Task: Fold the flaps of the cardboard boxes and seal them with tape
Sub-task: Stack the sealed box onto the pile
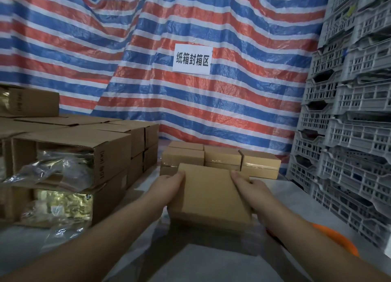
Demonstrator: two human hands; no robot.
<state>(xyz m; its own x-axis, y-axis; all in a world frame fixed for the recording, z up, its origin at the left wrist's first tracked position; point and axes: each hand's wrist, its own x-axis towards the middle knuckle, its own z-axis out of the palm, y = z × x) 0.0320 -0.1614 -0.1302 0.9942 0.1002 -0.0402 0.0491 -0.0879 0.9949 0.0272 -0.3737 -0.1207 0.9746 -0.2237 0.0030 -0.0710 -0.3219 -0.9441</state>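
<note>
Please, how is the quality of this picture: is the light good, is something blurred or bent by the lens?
Head view: dim, flat light; the small cardboard box held between the left hand and right hand looks soft with motion blur. The paper sign stays readable. The wide lens bends the grey plastic crates at right. Glare spots show on the plastic bags.

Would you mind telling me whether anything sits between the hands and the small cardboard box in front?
Nothing visible does: the left hand and right hand already hold the small box by its two sides.
</note>
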